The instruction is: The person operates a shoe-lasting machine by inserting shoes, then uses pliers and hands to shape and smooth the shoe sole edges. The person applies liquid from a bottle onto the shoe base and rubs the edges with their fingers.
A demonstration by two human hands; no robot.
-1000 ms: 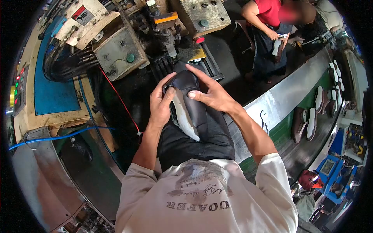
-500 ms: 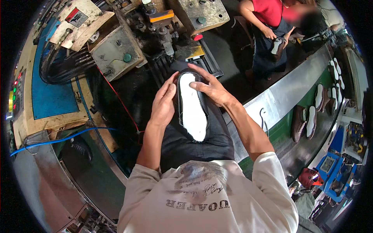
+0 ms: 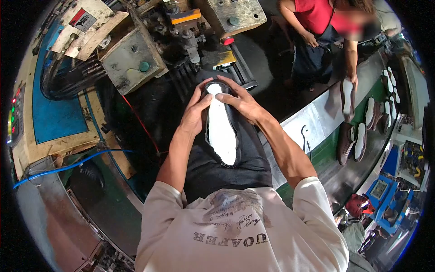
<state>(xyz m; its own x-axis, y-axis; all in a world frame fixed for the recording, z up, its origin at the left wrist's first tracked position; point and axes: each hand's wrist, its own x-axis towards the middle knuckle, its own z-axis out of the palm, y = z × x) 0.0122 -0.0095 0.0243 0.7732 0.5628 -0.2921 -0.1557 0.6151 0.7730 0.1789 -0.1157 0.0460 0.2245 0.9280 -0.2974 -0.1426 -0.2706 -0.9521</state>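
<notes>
Shoe point(image 3: 222, 129) with a black upper lies sole up above the person's dark trousers point(image 3: 199, 170), the left hand point(image 3: 194, 111) and right hand point(image 3: 244, 105) clamped on the sides of its far end, both thumbs on the white underside. To the right, a co-worker's hand point(image 3: 353, 80) grips a brown shoe point(image 3: 347, 102) over the metal ledge point(image 3: 317, 120), near the row of white-bottomed shoes point(image 3: 360, 143) beyond that ledge.

The black shoe point(image 3: 221, 122) is upside down, white underside point(image 3: 222, 138) up, over the lap point(image 3: 251, 170).
</notes>
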